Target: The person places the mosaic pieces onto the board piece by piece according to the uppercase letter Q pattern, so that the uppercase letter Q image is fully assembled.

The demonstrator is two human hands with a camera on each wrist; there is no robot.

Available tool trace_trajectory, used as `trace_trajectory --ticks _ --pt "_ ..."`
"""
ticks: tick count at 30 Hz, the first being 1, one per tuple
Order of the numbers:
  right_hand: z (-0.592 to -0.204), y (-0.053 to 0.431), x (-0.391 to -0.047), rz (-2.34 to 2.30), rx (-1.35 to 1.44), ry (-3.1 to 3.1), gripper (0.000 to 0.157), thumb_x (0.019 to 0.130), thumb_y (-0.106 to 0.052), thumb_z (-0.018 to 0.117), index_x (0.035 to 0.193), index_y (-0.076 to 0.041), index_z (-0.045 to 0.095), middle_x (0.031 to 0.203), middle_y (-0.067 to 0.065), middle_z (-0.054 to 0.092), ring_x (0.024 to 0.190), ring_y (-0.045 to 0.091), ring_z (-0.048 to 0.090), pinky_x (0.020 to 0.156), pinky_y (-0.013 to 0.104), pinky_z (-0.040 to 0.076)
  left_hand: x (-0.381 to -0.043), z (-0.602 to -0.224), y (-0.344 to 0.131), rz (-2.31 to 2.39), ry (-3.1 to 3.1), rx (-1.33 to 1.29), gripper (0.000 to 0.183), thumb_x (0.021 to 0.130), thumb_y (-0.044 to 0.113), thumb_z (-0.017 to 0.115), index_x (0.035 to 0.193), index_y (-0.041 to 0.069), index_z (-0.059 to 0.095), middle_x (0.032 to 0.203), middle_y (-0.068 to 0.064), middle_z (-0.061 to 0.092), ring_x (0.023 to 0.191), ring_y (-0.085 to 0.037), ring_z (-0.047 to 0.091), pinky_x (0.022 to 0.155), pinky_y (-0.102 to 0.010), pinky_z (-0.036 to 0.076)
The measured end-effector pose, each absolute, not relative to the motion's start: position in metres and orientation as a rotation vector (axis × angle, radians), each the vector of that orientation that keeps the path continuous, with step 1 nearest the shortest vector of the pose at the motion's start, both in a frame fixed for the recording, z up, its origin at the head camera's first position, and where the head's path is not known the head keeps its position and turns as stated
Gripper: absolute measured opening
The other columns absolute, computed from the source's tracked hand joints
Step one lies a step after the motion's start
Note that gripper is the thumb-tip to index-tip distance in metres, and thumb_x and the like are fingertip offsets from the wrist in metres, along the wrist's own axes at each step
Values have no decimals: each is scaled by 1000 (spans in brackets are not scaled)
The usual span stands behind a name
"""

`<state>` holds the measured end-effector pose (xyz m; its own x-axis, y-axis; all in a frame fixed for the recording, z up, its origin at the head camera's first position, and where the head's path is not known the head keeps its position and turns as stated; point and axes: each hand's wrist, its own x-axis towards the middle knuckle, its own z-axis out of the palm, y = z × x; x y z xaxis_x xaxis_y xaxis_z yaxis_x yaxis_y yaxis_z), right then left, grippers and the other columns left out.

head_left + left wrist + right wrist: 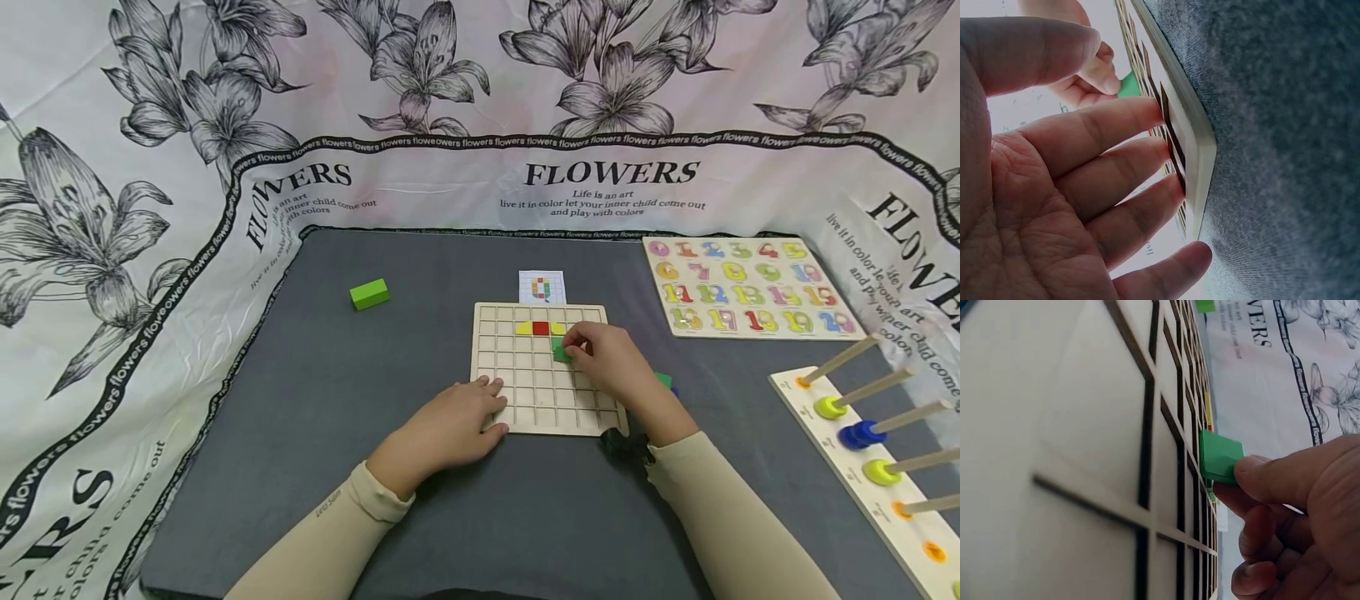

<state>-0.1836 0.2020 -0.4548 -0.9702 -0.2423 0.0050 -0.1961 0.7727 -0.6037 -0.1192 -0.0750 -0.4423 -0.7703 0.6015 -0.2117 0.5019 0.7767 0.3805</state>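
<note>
A wooden grid board (525, 408) lies on the grey table. Near its far edge a red square block (541, 328) sits between two yellow pieces (522, 329). My right hand (611, 358) pinches a green block (1221, 456) between thumb and fingers, at the grid just below the right-hand yellow piece. The right wrist view shows this block tilted against the grid. My left hand (450, 425) rests on the board's left edge with its fingers extended; in the left wrist view the fingertips (1155, 112) touch the rim.
A pattern card (542, 287) lies behind the board. A lime-green block (370, 294) is at the left, a number board (750, 287) at the back right, and a pegboard with rings (855, 467) at the right. Green pieces (663, 380) show partly behind my right forearm.
</note>
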Motion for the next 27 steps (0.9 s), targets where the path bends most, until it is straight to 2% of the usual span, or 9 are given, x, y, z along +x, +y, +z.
trace_trajectory --ticks 3,10,18,27 --pt "-457 202 -185 -953 -387 2862 11 108 -10 68 113 -10 77 87 6 66 74 21 51 69 36 44 -119 -443 -74 430 2652 848 50 110 35 64 153 9 65 167 -13 51 161 -31 43 129 -58 40" --pt "-459 202 -185 -946 -413 2828 12 108 -10 67 115 -9 77 94 7 67 77 21 53 71 36 45 -120 -443 -74 431 2654 849 49 110 34 64 152 8 66 167 -13 52 160 -32 44 129 -58 40" --pt "-463 200 -186 -948 -422 2854 11 107 -8 68 110 -6 78 111 12 70 89 25 59 79 40 51 -119 -444 -75 430 2658 850 49 110 34 64 152 8 66 167 -14 52 160 -32 44 129 -58 40" --pt "-464 200 -185 -927 -404 2840 11 107 -9 68 111 -9 79 112 11 69 92 25 61 81 41 51 -120 -445 -75 430 2652 845 50 111 35 63 153 9 65 168 -13 51 161 -32 43 130 -58 39"
